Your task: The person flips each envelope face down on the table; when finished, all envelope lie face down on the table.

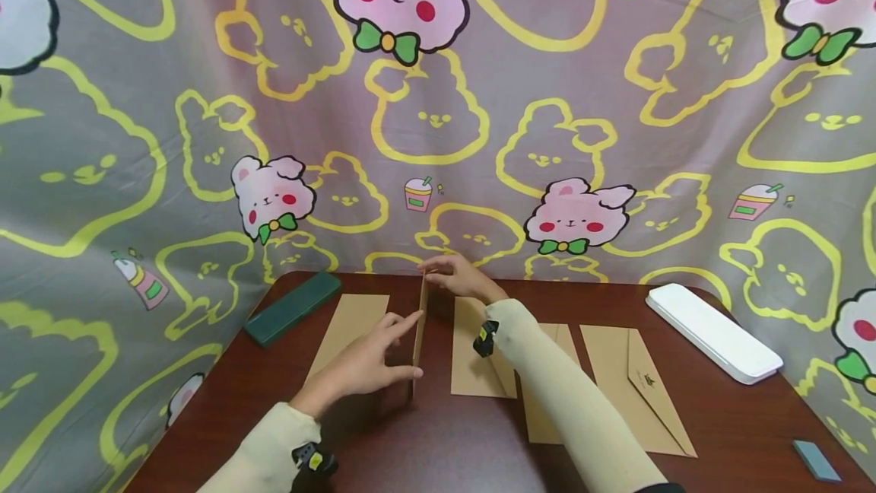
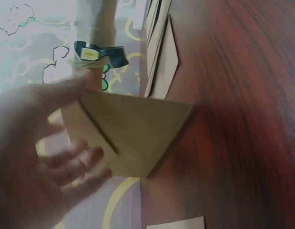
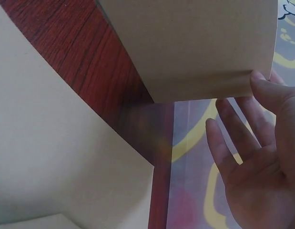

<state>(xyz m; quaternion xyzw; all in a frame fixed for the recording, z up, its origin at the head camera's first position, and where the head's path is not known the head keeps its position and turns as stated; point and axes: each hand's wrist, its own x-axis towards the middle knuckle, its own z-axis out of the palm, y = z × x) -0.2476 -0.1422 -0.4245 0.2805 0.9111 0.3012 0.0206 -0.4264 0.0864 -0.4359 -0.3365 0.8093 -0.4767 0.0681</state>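
Reddish tabletop [image 1: 465, 440] beneath, an upright envelope [image 2: 137, 129] points lengthwise away, right hand [image 1: 458, 275] pinching its far end, left hand [image 1: 366, 360] spread at its left.

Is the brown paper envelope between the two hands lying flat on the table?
No, in the head view the brown paper envelope is nearly upright, seen edge-on.

Dark-red table [image 1: 472, 447]: envelopes [image 1: 633, 394], cases [image 1: 712, 333], block [image 1: 816, 461]
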